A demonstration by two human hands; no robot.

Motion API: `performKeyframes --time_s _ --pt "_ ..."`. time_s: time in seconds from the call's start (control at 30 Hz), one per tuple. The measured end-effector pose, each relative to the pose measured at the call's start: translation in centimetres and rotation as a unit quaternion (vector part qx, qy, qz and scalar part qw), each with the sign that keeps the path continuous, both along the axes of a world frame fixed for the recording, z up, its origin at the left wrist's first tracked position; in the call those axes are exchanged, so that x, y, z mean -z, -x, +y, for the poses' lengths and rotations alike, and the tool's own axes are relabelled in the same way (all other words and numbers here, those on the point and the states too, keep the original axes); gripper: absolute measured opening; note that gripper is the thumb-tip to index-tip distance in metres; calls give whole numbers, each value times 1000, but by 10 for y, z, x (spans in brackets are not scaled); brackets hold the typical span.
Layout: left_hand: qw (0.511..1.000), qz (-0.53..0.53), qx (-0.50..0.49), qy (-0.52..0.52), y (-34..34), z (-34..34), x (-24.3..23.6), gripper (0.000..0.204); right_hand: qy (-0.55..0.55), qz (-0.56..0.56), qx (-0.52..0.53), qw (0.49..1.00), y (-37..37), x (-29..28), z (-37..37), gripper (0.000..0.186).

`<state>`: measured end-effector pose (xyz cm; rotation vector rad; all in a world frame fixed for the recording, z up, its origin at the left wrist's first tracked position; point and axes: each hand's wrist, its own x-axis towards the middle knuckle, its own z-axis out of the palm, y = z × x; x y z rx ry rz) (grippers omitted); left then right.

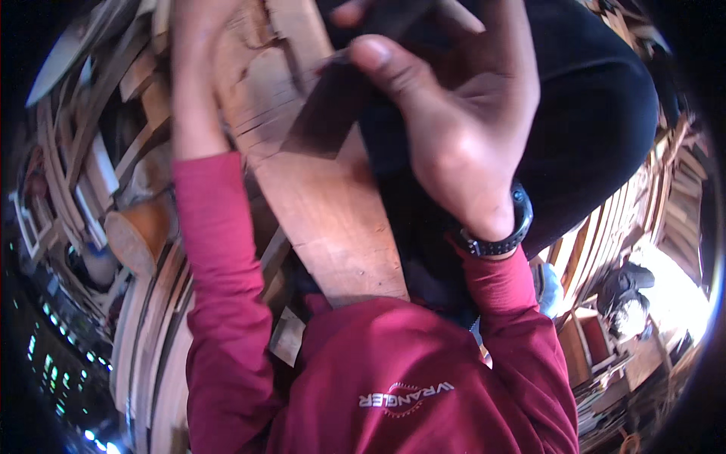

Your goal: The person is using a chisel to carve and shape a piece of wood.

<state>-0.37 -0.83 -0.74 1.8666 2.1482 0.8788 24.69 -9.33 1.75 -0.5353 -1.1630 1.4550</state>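
Observation:
A long, pale brown wooden board (340,219) slants from the top of the view down to my lap, with cracks and a rough hollow near its upper end. My right hand (473,121), with a dark watch (507,231) at its wrist, grips a dark flat strip (325,117) loosely between thumb and fingers. The strip's squared lower end lies over the board; whether it touches is unclear, as is its material. My left hand (203,19) is blurred at the top edge, beside the board's left side, its fingers out of sight.
Wood strips (151,333) and offcuts crowd the left, with a round wooden piece (134,238) among them. My dark-trousered knee (597,113) is bent at the right. More slats (582,250) lie beyond it, and another person (628,303) is at far right.

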Motion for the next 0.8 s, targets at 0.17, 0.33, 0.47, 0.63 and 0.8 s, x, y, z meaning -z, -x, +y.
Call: performKeyframes --time_s 0.17,0.33,0.47,0.63,0.8 --pt "994 97 49 -22 -13 -5 -16 38 -61 -303 139 941 -6 -7 -3 11" --pt "995 57 75 -15 -8 4 -9 44 91 -15 6 996 -40 40 -54 42" --pt "996 59 53 -30 7 6 -8 45 68 5 2 998 -26 16 -29 45" --pt "987 130 61 -69 15 9 0 41 51 33 10 998 -8 5 -19 49" --pt "997 67 31 -32 11 -3 -15 37 39 81 12 996 8 -9 -15 54"
